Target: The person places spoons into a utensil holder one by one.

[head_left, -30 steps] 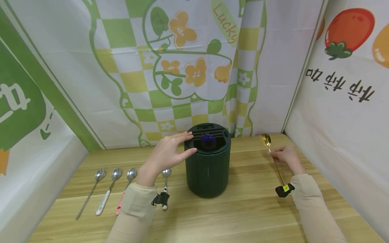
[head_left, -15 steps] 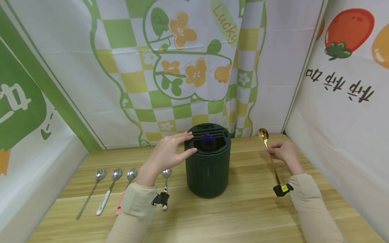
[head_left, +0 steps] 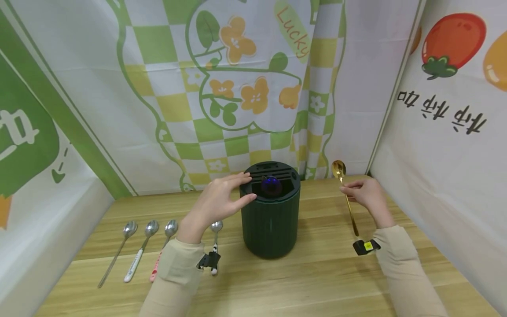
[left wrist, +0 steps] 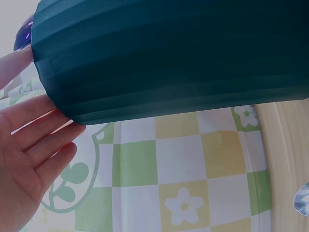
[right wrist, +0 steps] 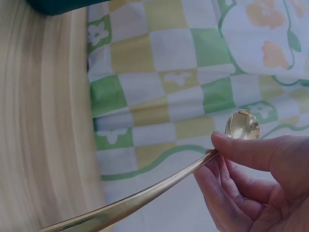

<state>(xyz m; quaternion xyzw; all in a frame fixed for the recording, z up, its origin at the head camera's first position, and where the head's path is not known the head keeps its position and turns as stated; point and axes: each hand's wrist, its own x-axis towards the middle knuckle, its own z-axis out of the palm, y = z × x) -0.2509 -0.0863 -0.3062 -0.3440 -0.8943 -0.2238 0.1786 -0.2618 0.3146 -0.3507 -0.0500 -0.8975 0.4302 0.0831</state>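
A dark green ribbed canister (head_left: pixel 270 231) with a black slotted top stands upright mid-table. Inside its opening shows a shiny blue-purple round thing (head_left: pixel 271 186). My left hand (head_left: pixel 218 200) rests on the canister's left rim, its fingers extended; the left wrist view has the fingertips against the canister's edge. On the right, my right hand (head_left: pixel 369 196) pinches a gold spoon (head_left: pixel 350 212) by the upper handle, between thumb and fingers. The spoon's bowl points up and away, and its handle end hangs toward me, seemingly above the table. In the right wrist view the spoon bowl (right wrist: pixel 243 124) appears beyond the thumb.
Several metal spoons lie in a row at the left: a plain one (head_left: pixel 116 255), a white-handled one (head_left: pixel 135 264), a pink-handled one (head_left: pixel 170 228) and a black-and-white-handled one (head_left: pixel 215 227), the last two partly behind my left arm. Printed cloth walls edge the wooden table (head_left: pixel 277 286).
My right hand has raised the gold spoon and shifted it a little to the left and away from me. The left hand and the canister have stayed in place.
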